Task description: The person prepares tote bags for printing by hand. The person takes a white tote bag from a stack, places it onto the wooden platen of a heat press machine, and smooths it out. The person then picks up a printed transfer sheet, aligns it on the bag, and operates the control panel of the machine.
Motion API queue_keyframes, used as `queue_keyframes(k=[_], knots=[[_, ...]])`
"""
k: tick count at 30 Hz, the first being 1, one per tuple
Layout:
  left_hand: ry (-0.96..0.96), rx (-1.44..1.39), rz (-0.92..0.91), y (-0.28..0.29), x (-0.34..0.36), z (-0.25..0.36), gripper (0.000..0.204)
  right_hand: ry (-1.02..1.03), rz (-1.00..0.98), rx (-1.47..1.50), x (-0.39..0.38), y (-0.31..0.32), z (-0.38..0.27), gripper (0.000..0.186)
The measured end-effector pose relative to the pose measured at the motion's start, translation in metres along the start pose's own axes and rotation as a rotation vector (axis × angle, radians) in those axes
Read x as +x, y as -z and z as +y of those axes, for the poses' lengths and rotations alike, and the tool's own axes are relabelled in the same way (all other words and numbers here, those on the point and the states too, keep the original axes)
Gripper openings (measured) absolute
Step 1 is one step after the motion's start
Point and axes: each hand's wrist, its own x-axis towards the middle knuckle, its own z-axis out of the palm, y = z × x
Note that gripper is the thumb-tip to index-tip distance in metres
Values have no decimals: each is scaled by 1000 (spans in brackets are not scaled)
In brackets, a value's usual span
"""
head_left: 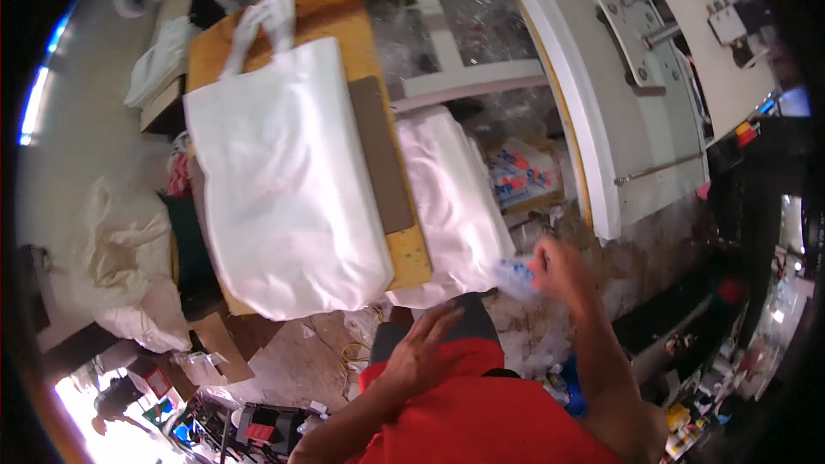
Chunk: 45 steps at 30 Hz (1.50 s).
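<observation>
So my hands are well apart here. Right hand [559, 268] is out in front of me, elbow bent, forearm angled up and in, fingers curled shut around a scrap of clear plastic [514, 278]. It's crumpled, see-through with some blue print, kinda blurry, and sticks out left of my knuckles. Left hand [421, 349] is back near my lap, palm down-ish, fingers loosely spread and nothing in it. Can't tell if it's actually touching my red top [490, 421].

Just past the plastic, left of my right hand, there's a pile of white fabric [460, 206], smooth and a bit shiny with soft creases. Ahead and left of my left hand is a big white bag [288, 180], puffy-looking, handles pointing away from me, lying flat on the wooden bench [339, 13]. Ahead of my right hand sits a clear printed packet [526, 174], red and blue. Way off left of my left hand: a heap of cream cloth [129, 258].
</observation>
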Motion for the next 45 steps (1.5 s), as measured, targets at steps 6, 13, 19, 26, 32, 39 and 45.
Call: queue_keyframes(k=[6, 13, 19, 26, 32, 39, 45], knots=[[-126, -233, 240, 57, 11, 18, 56, 210, -28, 301, -37, 56, -129, 13], [154, -263, 677, 221, -10, -71, 33, 572, 480, 474, 34, 32, -229, 30], [192, -163, 894, 283, 8, -130, 37, 765, 709, 224, 82, -53, -276, 32], [77, 240, 1044, 278, 2, -130, 42, 695, 666, -50, 102, -97, -273, 37], [-44, 627, 972, 261, -18, -145, 40, 659, 620, -93, 103, -101, -267, 35], [-34, 648, 973, 246, -15, -157, 41, 621, 595, -125, 100, -102, -262, 36], [-36, 674, 1010, 243, -14, -158, 41, 634, 655, -110, 103, -107, -259, 37]])
